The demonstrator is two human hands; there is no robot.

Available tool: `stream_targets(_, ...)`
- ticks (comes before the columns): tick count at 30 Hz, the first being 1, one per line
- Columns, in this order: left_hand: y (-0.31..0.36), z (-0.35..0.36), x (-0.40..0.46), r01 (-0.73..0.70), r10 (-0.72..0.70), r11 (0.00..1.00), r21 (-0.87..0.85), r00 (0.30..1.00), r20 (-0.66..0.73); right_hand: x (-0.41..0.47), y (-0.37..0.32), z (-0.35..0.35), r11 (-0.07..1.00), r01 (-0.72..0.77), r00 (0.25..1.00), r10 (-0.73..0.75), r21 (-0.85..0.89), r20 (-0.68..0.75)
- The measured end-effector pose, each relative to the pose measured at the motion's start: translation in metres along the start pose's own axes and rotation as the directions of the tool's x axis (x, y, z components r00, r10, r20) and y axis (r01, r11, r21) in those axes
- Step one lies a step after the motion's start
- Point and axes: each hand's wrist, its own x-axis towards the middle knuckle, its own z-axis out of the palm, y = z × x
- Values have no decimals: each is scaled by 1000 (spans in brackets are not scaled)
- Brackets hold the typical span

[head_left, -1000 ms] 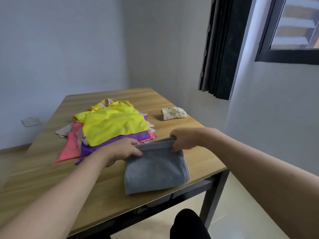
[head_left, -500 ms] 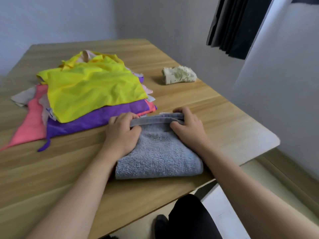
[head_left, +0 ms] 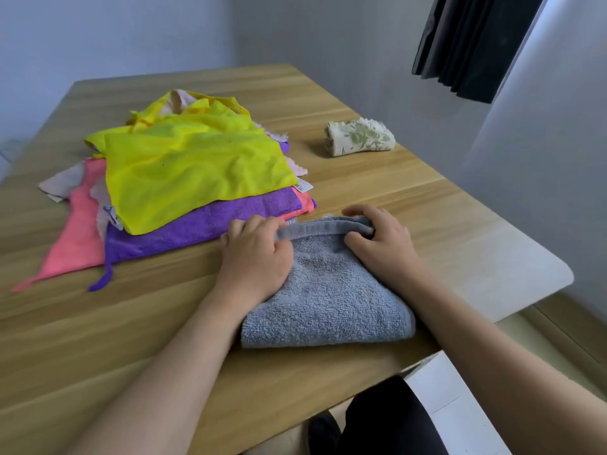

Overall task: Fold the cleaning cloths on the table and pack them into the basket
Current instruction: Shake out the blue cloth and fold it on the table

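A folded grey-blue towel cloth (head_left: 328,300) lies on the wooden table (head_left: 410,205) near its front edge. My left hand (head_left: 254,256) grips the left end of the towel's far hem, fingers curled over it. My right hand (head_left: 381,241) pinches the right end of the same hem. To the left behind it sits a loose pile of cloths: a yellow cloth (head_left: 193,162) on top, a purple cloth (head_left: 203,224) under it, a pink cloth (head_left: 77,238) below. No basket shows in view.
A small folded cream cloth with a green leaf pattern (head_left: 359,137) lies at the table's right side. A dark curtain (head_left: 473,44) hangs at the upper right. The table's right corner (head_left: 558,277) is rounded, with floor beyond it.
The towel's front part hung over the table's edge a second ago; it now lies folded flat on the table. Both hands stay on its far hem. The camera tilted down, then barely moved.
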Motion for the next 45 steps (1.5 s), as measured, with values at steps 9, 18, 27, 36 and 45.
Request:
stream_targets(9, 32, -55, 8, -129, 93, 916, 380, 989, 111, 6, -48, -47, 914, 170, 980, -116, -369, 164)
stream_targets(18, 76, -163, -33, -256, 363, 822, 508, 924, -122, -40, -117, -150, 786, 450, 891, -430, -424, 147)
stream_targets(27, 55, -96, -158, -496, 319, 791, 358, 834, 451, -151, -58, -106, 819, 407, 771, -70, -405, 633)
stream_targets(36, 65, -131, -115, -58, 213, 956, -287, 812, 543, -111, -68, -147, 911, 197, 756, 95, -364, 648)
stream_targets(45, 59, -38, -69, 249, -185, 951, -182, 932, 311, -74, -22, -94, 970, -200, 886, 240, -140, 397)
